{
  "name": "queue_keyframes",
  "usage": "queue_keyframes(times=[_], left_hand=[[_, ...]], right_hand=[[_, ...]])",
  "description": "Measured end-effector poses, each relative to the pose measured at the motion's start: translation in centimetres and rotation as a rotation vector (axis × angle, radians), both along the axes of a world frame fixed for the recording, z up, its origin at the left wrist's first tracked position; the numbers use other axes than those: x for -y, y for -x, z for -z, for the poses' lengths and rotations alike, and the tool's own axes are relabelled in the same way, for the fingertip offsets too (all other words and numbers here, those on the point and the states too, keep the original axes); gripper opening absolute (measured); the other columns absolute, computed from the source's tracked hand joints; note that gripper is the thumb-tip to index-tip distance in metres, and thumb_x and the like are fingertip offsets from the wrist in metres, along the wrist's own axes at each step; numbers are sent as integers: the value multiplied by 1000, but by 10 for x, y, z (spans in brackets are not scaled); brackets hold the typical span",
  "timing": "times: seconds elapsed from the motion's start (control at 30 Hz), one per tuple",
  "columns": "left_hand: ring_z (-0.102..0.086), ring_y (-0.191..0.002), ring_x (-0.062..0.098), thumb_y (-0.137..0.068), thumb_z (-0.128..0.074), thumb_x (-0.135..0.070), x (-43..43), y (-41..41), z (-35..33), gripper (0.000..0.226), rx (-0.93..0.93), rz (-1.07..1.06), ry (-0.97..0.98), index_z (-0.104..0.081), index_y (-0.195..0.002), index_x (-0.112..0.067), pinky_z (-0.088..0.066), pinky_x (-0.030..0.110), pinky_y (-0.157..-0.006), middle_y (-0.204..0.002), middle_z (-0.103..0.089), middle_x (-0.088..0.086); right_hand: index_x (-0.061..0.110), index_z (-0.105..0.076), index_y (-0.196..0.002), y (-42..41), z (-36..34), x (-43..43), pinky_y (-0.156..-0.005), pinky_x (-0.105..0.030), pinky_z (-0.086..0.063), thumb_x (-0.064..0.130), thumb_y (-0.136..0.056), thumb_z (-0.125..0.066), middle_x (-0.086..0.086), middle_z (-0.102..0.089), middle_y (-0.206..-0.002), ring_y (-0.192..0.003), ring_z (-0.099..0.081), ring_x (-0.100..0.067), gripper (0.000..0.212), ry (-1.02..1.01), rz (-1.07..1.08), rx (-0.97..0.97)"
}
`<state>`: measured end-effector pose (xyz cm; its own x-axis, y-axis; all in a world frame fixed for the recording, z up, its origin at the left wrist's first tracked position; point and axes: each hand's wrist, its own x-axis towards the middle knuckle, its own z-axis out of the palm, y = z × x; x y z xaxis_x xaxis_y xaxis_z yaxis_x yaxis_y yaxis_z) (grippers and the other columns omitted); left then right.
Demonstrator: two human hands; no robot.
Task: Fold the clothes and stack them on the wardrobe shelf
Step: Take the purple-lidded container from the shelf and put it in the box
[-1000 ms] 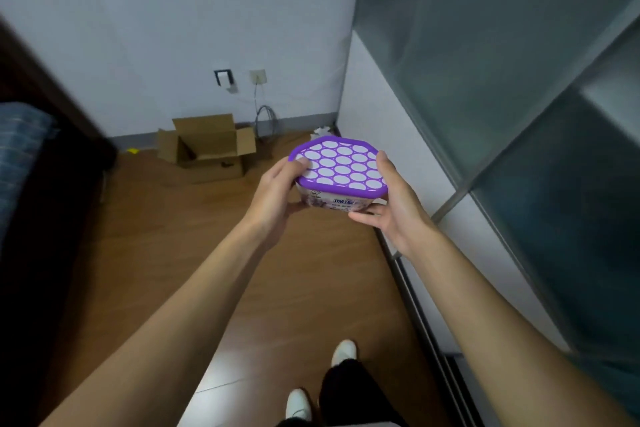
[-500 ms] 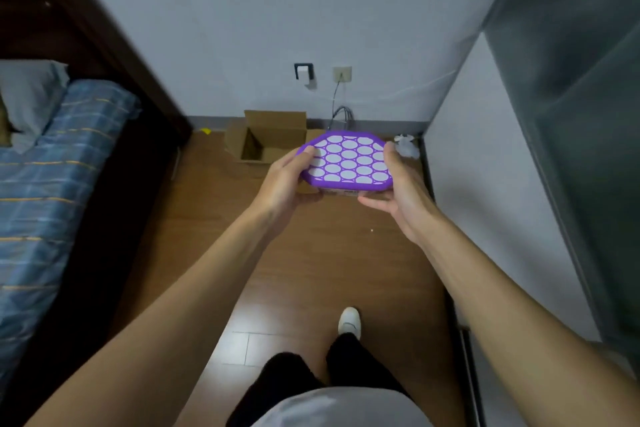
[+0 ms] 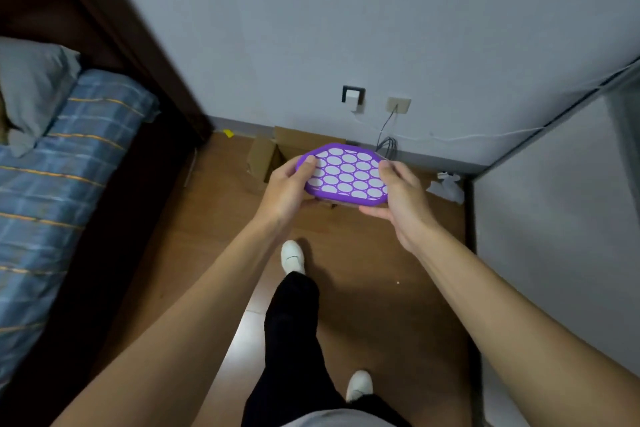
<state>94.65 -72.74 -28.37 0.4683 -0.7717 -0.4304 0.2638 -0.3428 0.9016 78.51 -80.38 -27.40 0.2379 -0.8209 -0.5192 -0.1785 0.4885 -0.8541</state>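
Observation:
I hold a flat box with a purple lid full of white oval holes [image 3: 346,172] out in front of me, above the wooden floor. My left hand [image 3: 289,189] grips its left edge, thumb on the lid and fingers underneath. My right hand [image 3: 398,194] grips its right edge the same way. No clothes are in view. The wardrobe's white side panel [image 3: 554,218] runs along the right; its shelves are out of sight.
An open cardboard box [image 3: 273,152] sits on the floor by the far wall, partly behind the purple-lidded box. A bed [image 3: 59,184] with a blue checked sheet and grey pillow fills the left. Crumpled white paper [image 3: 446,187] lies in the right corner. Cables hang from wall sockets [image 3: 398,104].
My view has swung left, away from the wardrobe's glass door, bringing the bed into sight. I have stepped toward the far wall with the box still held in both hands.

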Motion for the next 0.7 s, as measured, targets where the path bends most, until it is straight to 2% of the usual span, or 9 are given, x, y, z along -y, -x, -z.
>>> queue_keyframes(times=[0.07, 0.17, 0.27, 0.37, 0.47, 0.53, 0.63, 0.7], left_hand=[[-73, -90, 13, -97, -57, -41, 35, -38, 23, 18, 10, 37, -14, -68, -105, -30, -61, 34, -72, -97, -77, -7], [-73, -89, 13, -97, -59, -39, 88, -94, 57, 20, 9, 74, -58, -67, -111, -28, -62, 34, -75, -98, -77, -5], [-72, -82, 9, -95, -61, -30, 137, -144, 97, 17, -17, 73, -92, -70, -109, -25, -57, 27, -64, -89, -76, -8], [-71, -76, 5, -90, -62, -29, 178, -181, 151, 16, -61, 85, -132, -71, -103, -26, -54, 22, -60, -79, -75, -14], [-70, -72, 2, -81, -62, -38, 210, -211, 229, 21, -88, 86, -168, -71, -96, -26, -53, 20, -56, -78, -74, -15], [-69, -71, 2, -77, -62, -44, 227, -227, 294, 27, -102, 79, -198, -70, -96, -26, -53, 23, -58, -78, -72, -16], [-69, -69, 2, -80, -60, -46, 245, -244, 397, 27, -85, 82, -259, -69, -96, -25, -54, 25, -61, -75, -72, -15], [-69, -65, 1, -85, -59, -43, 256, -255, 462, 22, -56, 81, -286, -68, -94, -25, -56, 26, -58, -71, -72, -16]], right_hand=[[27, -57, -100, -39, 20, 35, -76, -42, -62, 34, -104, -48, 1, -65, -109, -98, -66, -17, 13, -2, 12, -46], [35, -53, -90, -92, 53, 83, -64, -29, -60, 37, -104, -48, 7, -64, -101, -92, -66, -12, 15, -9, 25, -121], [34, -54, -93, -139, 96, 129, -68, -30, -60, 42, -102, -48, 3, -66, -103, -92, -68, -15, 13, -31, 17, -174], [34, -54, -95, -173, 152, 167, -59, -20, -56, 45, -101, -49, 7, -66, -98, -86, -70, -11, 13, -76, 27, -203], [35, -53, -97, -200, 230, 197, -55, -15, -52, 47, -101, -48, 12, -64, -97, -80, -70, -5, 14, -104, 1, -221], [34, -52, -95, -215, 295, 212, -59, -17, -53, 47, -101, -47, 14, -63, -97, -79, -69, -3, 15, -98, -34, -230], [34, -51, -95, -235, 398, 226, -67, -22, -56, 44, -101, -49, 14, -63, -97, -81, -69, -4, 12, -127, -48, -225], [32, -51, -94, -249, 465, 238, -63, -21, -56, 41, -101, -50, 13, -64, -96, -77, -70, -2, 11, -145, -70, -224]])
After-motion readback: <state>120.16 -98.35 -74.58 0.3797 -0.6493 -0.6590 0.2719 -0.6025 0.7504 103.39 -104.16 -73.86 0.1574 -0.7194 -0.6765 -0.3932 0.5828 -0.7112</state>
